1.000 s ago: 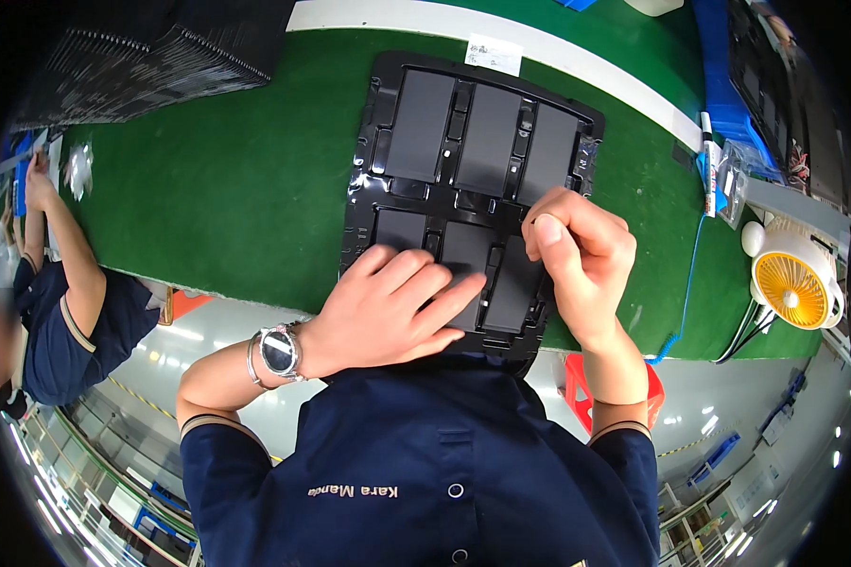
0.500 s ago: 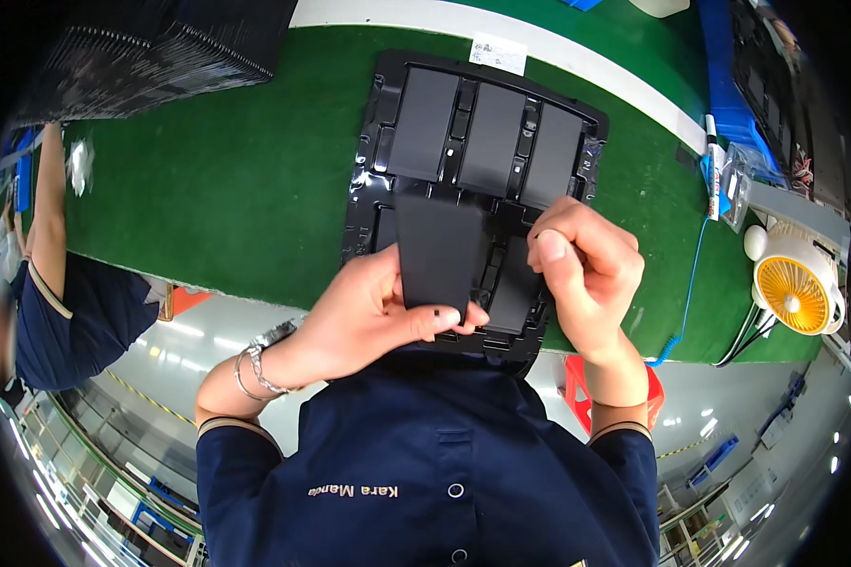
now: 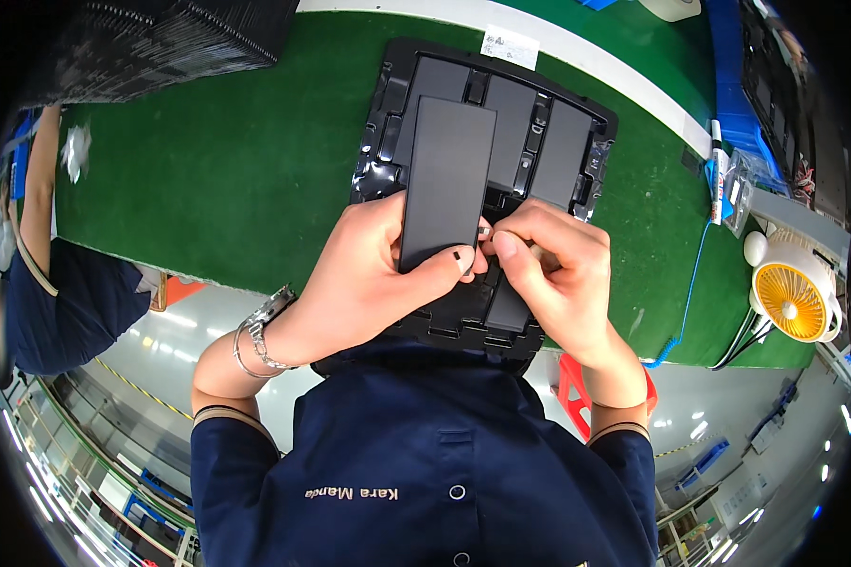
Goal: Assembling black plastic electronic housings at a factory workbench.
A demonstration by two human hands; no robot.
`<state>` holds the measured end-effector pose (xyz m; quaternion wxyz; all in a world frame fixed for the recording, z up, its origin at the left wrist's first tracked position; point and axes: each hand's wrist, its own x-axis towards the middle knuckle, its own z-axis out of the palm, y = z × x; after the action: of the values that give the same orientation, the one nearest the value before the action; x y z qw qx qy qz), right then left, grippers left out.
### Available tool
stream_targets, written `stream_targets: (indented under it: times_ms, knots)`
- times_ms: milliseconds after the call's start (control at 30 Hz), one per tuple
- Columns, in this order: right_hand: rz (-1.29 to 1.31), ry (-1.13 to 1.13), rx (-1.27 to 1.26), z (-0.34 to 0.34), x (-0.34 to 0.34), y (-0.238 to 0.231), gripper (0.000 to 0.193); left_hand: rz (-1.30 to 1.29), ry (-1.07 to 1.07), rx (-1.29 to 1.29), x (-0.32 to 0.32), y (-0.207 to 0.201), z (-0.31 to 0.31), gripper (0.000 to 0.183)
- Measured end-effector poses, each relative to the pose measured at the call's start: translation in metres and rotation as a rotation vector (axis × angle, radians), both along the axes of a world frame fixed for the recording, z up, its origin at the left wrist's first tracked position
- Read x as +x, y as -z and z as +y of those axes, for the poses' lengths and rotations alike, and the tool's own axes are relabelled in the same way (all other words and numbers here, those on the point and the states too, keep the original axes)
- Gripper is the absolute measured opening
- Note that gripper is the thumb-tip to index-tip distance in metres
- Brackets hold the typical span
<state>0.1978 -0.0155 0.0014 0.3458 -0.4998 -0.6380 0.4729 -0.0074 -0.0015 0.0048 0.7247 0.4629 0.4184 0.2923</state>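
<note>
My left hand (image 3: 364,269) grips a flat black rectangular panel (image 3: 449,175), much like a phone screen, by its lower part, thumb along the near right edge. The panel is held tilted above a black moulded tray (image 3: 373,142), covering part of it. More dark panels (image 3: 563,151) of the same shape lie in the tray's compartments. My right hand (image 3: 563,283) is closed in a pinch beside the held panel's lower right edge, close to the left fingertips. Whatever its fingers pinch, if anything, is too small to make out.
The tray lies on a green-topped bench (image 3: 208,189). A tall stack of black trays (image 3: 180,47) stands far left, with a co-worker's arm (image 3: 40,189) beside it. At right are a marker (image 3: 718,170), a blue coiled cord (image 3: 667,352) and a small yellow-and-white fan (image 3: 790,298).
The held panel has risen and moved away from me over the tray's far compartments. My right hand has come left and nearer, up to the panel's lower edge.
</note>
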Motion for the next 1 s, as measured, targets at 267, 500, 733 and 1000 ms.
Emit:
stream_targets:
  times_ms: [267, 500, 733, 1000]
  knots:
    - [-0.045, 0.074, -0.009, -0.001, -0.003, 0.002, 0.008, 0.305, -0.017, 0.395, 0.008, -0.004, 0.002, 0.019]
    - [-0.031, 0.103, 0.009, -0.001, -0.003, 0.003, 0.009, 0.363, 0.026, 0.441, 0.009, -0.005, 0.002, 0.017]
    - [-0.042, 0.125, 0.004, -0.002, -0.004, 0.002, 0.01, 0.377, 0.019, 0.463, 0.011, -0.008, 0.003, 0.017]
    - [-0.049, 0.113, 0.03, 0.0, -0.005, 0.0, 0.009, 0.314, -0.065, 0.507, 0.014, 0.001, 0.0, 0.017]
